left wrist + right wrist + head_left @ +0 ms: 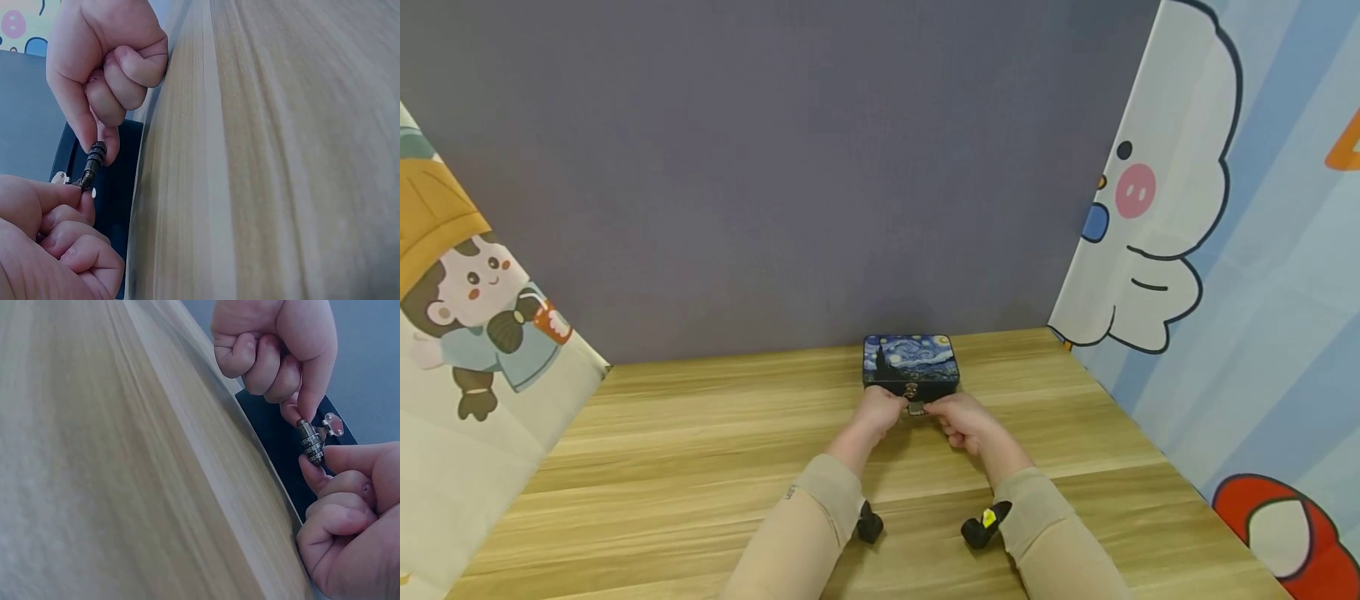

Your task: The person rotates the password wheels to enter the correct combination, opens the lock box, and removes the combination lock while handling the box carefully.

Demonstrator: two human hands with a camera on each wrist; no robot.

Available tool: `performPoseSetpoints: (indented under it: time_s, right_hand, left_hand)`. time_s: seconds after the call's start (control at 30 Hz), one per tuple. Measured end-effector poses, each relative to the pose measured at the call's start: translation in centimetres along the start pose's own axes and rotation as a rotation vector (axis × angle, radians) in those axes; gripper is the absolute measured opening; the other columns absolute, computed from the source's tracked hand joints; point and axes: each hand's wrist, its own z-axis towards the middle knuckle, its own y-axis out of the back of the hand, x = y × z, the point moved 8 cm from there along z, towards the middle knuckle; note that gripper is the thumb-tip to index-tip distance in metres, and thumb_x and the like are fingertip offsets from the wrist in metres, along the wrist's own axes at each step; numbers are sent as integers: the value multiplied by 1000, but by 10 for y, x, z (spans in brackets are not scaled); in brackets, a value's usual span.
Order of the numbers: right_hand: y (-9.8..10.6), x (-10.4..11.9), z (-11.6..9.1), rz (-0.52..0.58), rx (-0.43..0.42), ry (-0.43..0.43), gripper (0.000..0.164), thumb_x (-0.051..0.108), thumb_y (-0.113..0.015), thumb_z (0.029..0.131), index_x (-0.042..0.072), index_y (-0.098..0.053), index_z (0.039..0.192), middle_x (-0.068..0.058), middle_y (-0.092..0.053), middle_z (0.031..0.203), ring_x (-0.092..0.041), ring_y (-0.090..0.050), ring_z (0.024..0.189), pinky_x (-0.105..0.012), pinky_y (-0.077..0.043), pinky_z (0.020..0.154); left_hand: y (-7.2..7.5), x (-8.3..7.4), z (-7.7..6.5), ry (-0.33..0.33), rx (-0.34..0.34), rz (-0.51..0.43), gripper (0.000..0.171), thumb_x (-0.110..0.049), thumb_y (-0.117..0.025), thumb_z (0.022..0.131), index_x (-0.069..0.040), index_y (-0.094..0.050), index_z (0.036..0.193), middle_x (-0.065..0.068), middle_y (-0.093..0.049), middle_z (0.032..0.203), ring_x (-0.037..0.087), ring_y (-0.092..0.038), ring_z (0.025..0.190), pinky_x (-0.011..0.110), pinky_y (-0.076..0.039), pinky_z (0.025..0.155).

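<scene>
A small tin box with a swirling blue night-sky picture on its lid sits at the back of the table, lid down. From the metal hasp on its black front hangs a bronze combination padlock with numbered dials. My left hand pinches one end of the padlock between thumb and forefinger, its other fingers curled in. At the opposite end, the dial side, my right hand pinches with thumb and forefinger. In the left wrist view the padlock spans the gap between both hands' fingertips.
The wood-grain table runs back to a grey wall panel. Cartoon-printed curtains hang at the left and right. Black wrist cameras sit at both rolled sleeves.
</scene>
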Motion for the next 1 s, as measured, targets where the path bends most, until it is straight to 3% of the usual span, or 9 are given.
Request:
performPoseSetpoints:
  time_s: [0.17,0.27,0.4,0.47,0.6,0.83,1.0]
  right_hand:
    - [0,0,2,5,-2,-5,36,16,-62,99,13,-45,68,5,-26,55,-9,-23,45,-23,-24,41]
    - [0,-1,4,11,1,-11,35,15,-61,99,13,-45,68,5,-26,55,-9,-22,44,-23,-24,40]
    - [-3,0,5,16,4,-17,37,15,-61,99,13,-44,66,5,-26,55,-9,-23,44,-23,-24,40]
    - [-4,0,5,9,6,-15,38,15,-62,99,14,-43,65,5,-26,55,-9,-23,44,-23,-25,40]
    - [-6,3,6,-14,3,-5,39,16,-62,98,14,-43,64,5,-27,55,-9,-24,44,-23,-25,39]
    - [-11,6,6,-33,-5,17,21,15,-63,98,3,-59,82,5,-27,56,-8,-23,44,-23,-24,38]
    - [-14,6,2,-49,-17,13,17,16,-67,96,0,-71,101,6,-30,57,-8,-25,45,-22,-25,39]
  left_hand:
    - [0,3,0,10,5,4,22,-13,-62,99,6,-68,93,-1,-40,56,10,-22,42,27,-23,42]
    - [1,3,0,20,7,-3,20,-14,-62,100,5,-69,96,3,-48,66,11,-23,45,28,-23,43]
    - [3,1,-5,15,9,-16,19,-12,-62,99,5,-70,102,13,-59,96,15,-38,58,30,-33,51]
    - [4,2,-6,10,11,-25,21,-12,-61,100,7,-69,103,16,-60,101,19,-45,68,34,-41,58]
    - [6,4,-6,0,10,-44,21,-12,-61,100,8,-68,106,12,-56,91,20,-50,72,41,-47,70]
    - [12,6,-4,-22,-11,-18,19,-12,-65,97,6,-72,97,-1,-43,61,10,-33,47,27,-29,46]
    - [16,4,-8,-35,-1,6,21,-12,-65,97,7,-72,104,2,-50,68,10,-31,47,26,-28,43]
